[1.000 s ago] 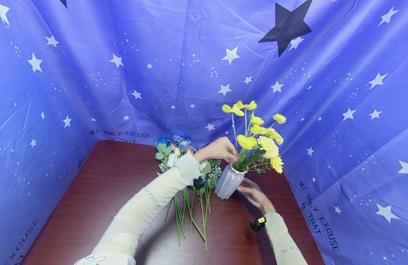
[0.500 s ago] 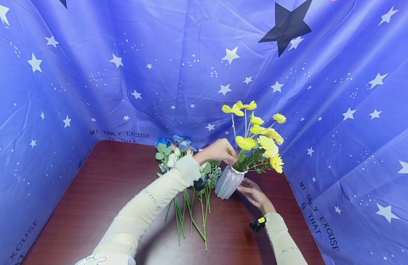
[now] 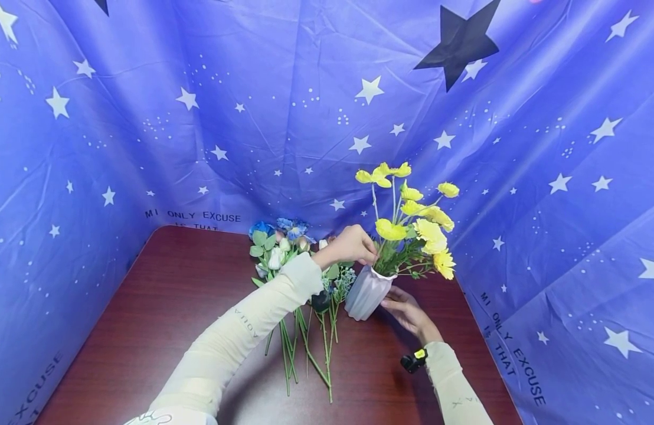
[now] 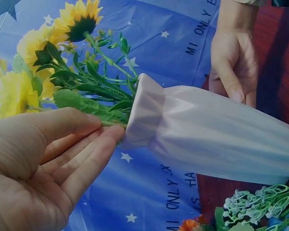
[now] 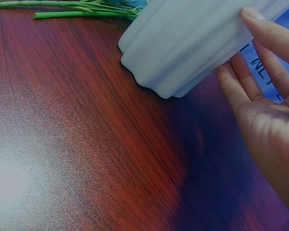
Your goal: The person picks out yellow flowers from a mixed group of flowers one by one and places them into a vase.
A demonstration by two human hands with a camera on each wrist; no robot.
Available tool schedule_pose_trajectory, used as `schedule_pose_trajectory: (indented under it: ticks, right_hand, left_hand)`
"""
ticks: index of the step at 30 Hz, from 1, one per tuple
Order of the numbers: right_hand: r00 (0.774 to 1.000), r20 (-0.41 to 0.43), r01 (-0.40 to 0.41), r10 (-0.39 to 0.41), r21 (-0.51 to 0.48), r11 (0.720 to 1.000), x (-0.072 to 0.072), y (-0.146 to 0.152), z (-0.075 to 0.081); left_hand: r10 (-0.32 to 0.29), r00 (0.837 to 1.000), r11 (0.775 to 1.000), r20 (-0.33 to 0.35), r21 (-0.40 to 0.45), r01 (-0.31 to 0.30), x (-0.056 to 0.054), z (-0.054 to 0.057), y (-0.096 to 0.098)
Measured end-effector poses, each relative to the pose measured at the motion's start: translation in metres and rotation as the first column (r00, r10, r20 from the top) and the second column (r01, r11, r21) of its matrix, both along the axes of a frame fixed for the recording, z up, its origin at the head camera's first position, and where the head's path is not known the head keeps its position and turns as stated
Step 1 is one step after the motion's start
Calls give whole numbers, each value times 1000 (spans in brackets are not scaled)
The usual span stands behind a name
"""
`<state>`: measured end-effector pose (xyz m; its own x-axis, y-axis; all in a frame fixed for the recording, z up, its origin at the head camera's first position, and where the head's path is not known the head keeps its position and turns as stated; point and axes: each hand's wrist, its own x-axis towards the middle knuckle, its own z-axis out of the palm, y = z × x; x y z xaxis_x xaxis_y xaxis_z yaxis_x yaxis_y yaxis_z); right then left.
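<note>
A pale fluted vase [image 3: 368,293] leans to the right on the table, with several yellow flowers [image 3: 430,235] and green leaves rising from its mouth. My left hand [image 3: 352,245] is at the rim, where thumb and fingers pinch a green stem [image 4: 111,124] that enters the vase. This stem bears a yellow bloom [image 3: 391,229]. Low on the vase's right side, my right hand [image 3: 409,311] holds it, the thumb [image 5: 254,14] on the near face and the other fingers against the side and behind.
Left of the vase lies a bunch of loose flowers, with blue blooms [image 3: 261,229], white buds [image 3: 276,258] and green stems [image 3: 327,378] pointing toward me. My left sleeve [image 3: 242,330] crosses over part of it. A starred blue cloth [image 3: 306,118] hangs around the dark red table [image 3: 162,307].
My left hand has shifted slightly left at the rim, and the yellow bloom on the pinched stem has moved a little left. The right hand and vase stay in place.
</note>
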<state>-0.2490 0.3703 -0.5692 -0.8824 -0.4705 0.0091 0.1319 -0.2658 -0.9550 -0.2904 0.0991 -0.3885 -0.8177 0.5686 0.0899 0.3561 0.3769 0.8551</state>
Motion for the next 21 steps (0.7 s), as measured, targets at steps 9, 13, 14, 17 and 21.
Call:
schedule_pose_trajectory:
  ticks: [9,13,14,17,21]
  right_hand:
    - [1000,-6,-5,5,1,1000,0,0,-1]
    - [1000,-5,-4,4,-5,1000,0,0,-1]
    - [1000,-3,-3,3,-8,1000,0,0,-1]
    - [1000,-1,-1,1,-12,1000,0,0,-1]
    - [1000,3,0,0,-11,1000,1,0,0]
  left_hand:
    - [74,997,997,9,33,-74,4,-5,3]
    - [100,995,994,6,45,-101,4,-7,4]
    - [108,994,993,6,44,-108,4,-8,4]
    - [129,992,991,9,41,-129,4,-9,5]
    - [139,990,990,18,36,-139,4,-10,8]
